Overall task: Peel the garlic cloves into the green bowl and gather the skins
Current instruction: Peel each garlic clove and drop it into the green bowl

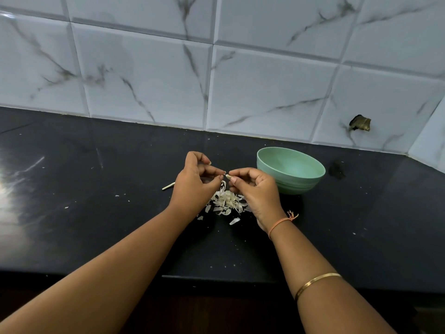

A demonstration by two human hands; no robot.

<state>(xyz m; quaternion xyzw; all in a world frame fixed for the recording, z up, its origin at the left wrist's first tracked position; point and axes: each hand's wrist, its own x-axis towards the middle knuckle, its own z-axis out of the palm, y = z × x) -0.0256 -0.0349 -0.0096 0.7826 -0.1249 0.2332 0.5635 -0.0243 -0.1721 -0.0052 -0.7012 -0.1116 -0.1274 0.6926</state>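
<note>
— Where is the clove?
— The right hand's (255, 189) fingers pinch the garlic clove (228, 175) above the skins (227, 202) heaped on the tabletop (96, 213), near the green bowl (296, 184). The left hand's (195, 182) fingers curl at the clove's tip; whether they have caught any skin is too small to tell.
— What's the risk?
— A slick clove could shoot out into the skins, and a jerked pull could scatter the peel.

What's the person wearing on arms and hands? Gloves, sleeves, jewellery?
No gloves or sleeves in view. Left hand and its arm wear nothing visible. Right hand: orange thread tied at the wrist, frayed ends loose; thin gold bangle further up the forearm.
</note>
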